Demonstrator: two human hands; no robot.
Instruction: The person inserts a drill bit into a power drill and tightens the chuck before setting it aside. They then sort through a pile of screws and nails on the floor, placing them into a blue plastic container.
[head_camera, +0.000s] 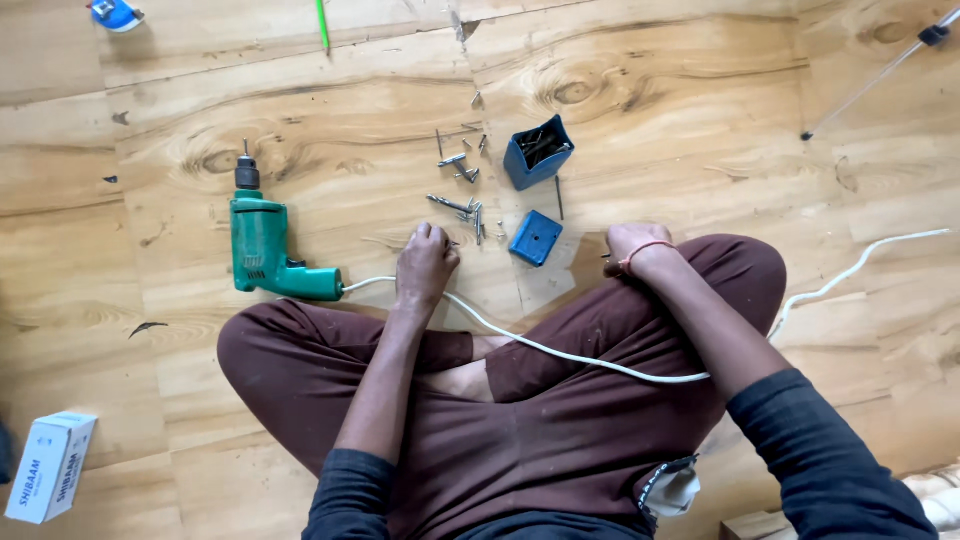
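Observation:
I sit cross-legged on a wooden floor. My left hand (424, 266) reaches forward, fingertips down on the floor beside several loose screws (462, 205); whether it pinches one I cannot tell. My right hand (634, 246), with a red thread at the wrist, rests curled on my right knee, its fingers hidden. A green electric drill (262, 248) lies to the left of my left hand, chuck pointing away. Its white cord (560, 352) runs under my left wrist and across my lap. A blue box (538, 152) holding screws stands ahead, its blue lid (536, 237) lying nearer.
A small white carton (50, 466) lies at the lower left. A green pencil-like stick (323, 24) and a blue object (116, 13) sit at the top edge. A thin metal rod (870, 82) slants at the top right.

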